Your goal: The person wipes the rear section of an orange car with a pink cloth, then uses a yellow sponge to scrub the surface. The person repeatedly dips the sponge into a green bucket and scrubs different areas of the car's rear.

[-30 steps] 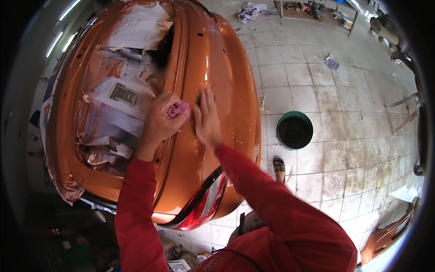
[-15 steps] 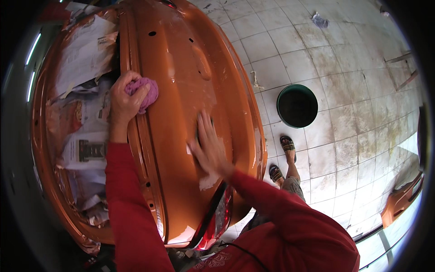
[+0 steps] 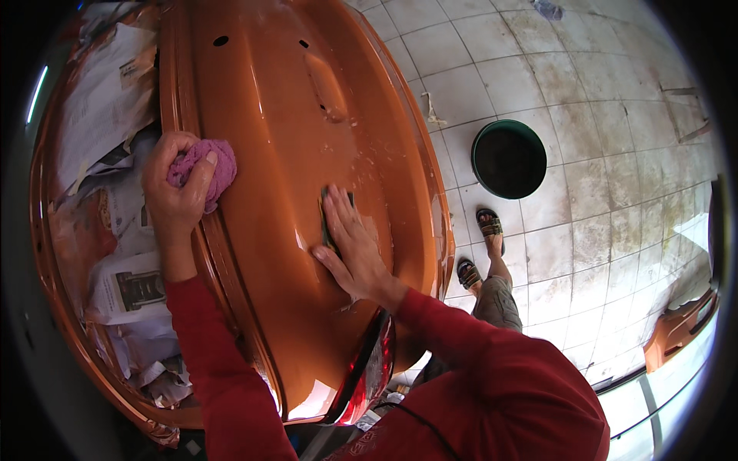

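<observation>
A wrung pink cloth (image 3: 218,170) is bunched in my left hand (image 3: 178,180), whose fingers are closed round it over the inner edge of the orange car panel (image 3: 269,253). My right hand (image 3: 350,242) lies flat on the panel's wet, glossy face, fingers stretched and thumb spread. Under its palm and fingers is a thin dark pad (image 3: 325,223) with a yellowish-green edge; most of it is hidden, so its exact kind cannot be made out. Water drops and whitish streaks show on the paint beyond the right fingers.
Paper sheets (image 3: 108,100) cover the opening left of the panel. A red tail light (image 3: 369,376) sits at the panel's near end. On the tiled floor (image 3: 569,253) stand a dark green bucket (image 3: 509,159) and my sandalled feet (image 3: 489,223). Another orange part (image 3: 676,330) is at far right.
My view has shifted, and the car appears lower and further left. The right hand stays flat on the panel, with more of the pad's edge showing. The left hand still grips the cloth.
</observation>
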`<state>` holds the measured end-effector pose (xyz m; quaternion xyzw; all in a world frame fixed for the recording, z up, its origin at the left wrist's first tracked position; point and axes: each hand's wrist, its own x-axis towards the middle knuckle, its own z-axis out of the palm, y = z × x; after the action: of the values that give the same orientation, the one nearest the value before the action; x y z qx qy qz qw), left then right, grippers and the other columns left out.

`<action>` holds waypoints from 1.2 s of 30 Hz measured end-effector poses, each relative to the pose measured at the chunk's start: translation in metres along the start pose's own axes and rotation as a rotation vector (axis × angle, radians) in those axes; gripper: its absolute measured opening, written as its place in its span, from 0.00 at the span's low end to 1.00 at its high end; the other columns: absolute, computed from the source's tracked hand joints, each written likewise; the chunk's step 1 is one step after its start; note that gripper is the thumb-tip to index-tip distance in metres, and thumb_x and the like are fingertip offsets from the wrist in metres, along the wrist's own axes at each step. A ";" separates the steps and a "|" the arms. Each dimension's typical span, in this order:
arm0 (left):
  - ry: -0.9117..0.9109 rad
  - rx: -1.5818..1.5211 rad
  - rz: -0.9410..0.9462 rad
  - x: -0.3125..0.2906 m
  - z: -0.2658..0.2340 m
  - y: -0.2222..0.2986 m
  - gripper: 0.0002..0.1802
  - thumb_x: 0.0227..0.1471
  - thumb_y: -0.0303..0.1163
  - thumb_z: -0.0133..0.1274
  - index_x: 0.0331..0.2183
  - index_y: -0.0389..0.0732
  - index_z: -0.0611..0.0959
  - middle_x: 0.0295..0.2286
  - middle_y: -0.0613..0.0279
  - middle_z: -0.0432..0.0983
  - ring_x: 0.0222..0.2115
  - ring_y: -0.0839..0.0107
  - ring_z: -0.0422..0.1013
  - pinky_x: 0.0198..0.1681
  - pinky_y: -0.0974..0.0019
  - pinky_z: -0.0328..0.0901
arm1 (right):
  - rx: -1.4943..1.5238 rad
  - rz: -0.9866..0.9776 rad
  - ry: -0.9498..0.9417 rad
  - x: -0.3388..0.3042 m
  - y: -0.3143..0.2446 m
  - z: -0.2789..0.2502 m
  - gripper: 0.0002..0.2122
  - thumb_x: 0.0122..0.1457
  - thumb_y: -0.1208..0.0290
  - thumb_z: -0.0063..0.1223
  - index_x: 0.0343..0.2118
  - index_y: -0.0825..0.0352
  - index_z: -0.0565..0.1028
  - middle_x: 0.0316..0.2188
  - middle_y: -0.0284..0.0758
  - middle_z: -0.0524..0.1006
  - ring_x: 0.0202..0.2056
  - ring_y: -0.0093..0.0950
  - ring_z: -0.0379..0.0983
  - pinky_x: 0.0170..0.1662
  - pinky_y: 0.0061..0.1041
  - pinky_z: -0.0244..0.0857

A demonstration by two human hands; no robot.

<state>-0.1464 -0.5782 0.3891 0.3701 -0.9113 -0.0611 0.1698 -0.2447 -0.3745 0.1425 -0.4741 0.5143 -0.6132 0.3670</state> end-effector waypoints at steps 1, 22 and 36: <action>0.015 0.002 -0.004 -0.001 -0.003 0.002 0.08 0.52 0.24 0.63 0.34 0.35 0.80 0.31 0.58 0.79 0.33 0.65 0.75 0.43 0.64 0.69 | 0.000 -0.048 -0.074 -0.009 -0.002 -0.003 0.34 0.78 0.50 0.40 0.77 0.69 0.55 0.79 0.50 0.48 0.79 0.45 0.39 0.79 0.42 0.38; -0.010 0.001 -0.034 0.005 0.004 0.003 0.09 0.51 0.24 0.62 0.33 0.35 0.79 0.32 0.57 0.78 0.35 0.64 0.74 0.46 0.64 0.68 | 0.004 0.271 0.010 0.011 0.048 -0.015 0.38 0.78 0.52 0.38 0.76 0.79 0.45 0.79 0.57 0.40 0.80 0.50 0.32 0.80 0.42 0.31; -0.041 -0.079 -0.078 0.000 0.003 -0.002 0.07 0.55 0.23 0.61 0.35 0.35 0.78 0.37 0.60 0.78 0.40 0.69 0.72 0.52 0.67 0.65 | 0.212 0.372 -0.011 -0.111 0.091 -0.018 0.33 0.79 0.59 0.38 0.77 0.75 0.47 0.79 0.55 0.42 0.80 0.48 0.34 0.80 0.41 0.32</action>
<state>-0.1460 -0.5796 0.3857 0.3972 -0.8963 -0.1111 0.1628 -0.2337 -0.2835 0.0299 -0.3331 0.5234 -0.5829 0.5248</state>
